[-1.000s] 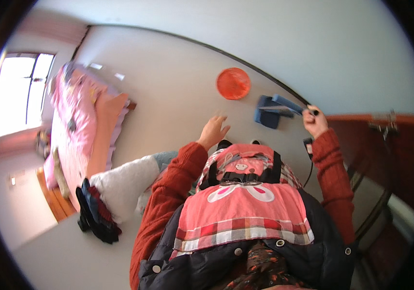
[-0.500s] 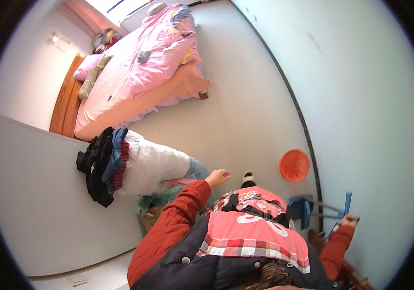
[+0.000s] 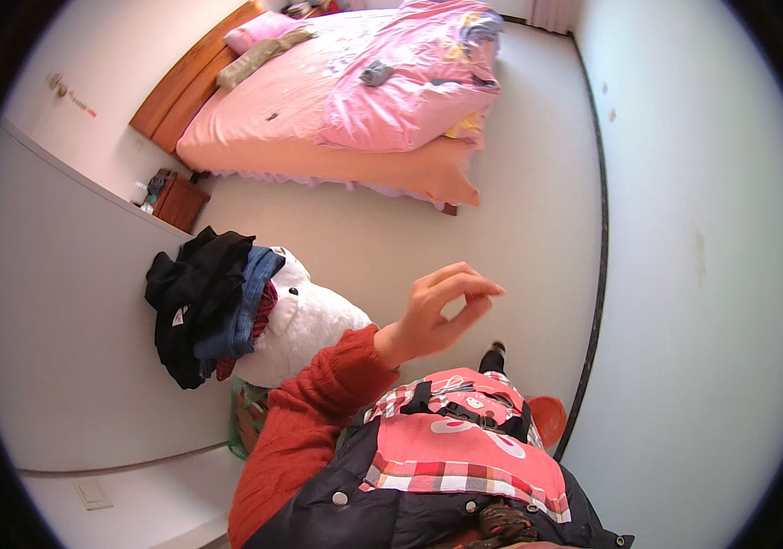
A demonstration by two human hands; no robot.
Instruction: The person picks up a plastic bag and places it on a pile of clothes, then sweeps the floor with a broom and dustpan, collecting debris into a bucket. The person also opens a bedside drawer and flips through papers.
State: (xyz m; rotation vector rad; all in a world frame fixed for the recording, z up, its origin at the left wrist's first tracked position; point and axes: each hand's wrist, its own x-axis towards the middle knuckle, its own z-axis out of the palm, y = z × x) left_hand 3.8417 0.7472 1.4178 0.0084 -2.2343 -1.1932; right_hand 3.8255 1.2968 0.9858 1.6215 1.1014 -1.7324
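Observation:
My left hand (image 3: 437, 316) is raised in front of me, over the floor. Its thumb and index fingertips come together in a loose loop, and I see nothing between them. The nearest thing to it is a big white plush toy (image 3: 309, 325) at the left, partly covered by my red sleeve. On top of the toy lie blue jeans (image 3: 245, 311) and black clothes (image 3: 195, 284), with a bit of red checked cloth (image 3: 265, 306) under them. My right hand is out of view.
A bed (image 3: 318, 146) with pink bedding stands ahead, a small wooden cabinet (image 3: 181, 203) beside its headboard. A red bucket (image 3: 549, 419) shows at my right, partly hidden by my apron (image 3: 474, 448). A wall (image 3: 702, 229) runs along the right; a pale panel (image 3: 71, 320) stands left.
My left hand has risen and moved slightly right. My right hand and the blue long-handled thing it held have left view. The view has turned; the bucket now appears lower, beside my apron.

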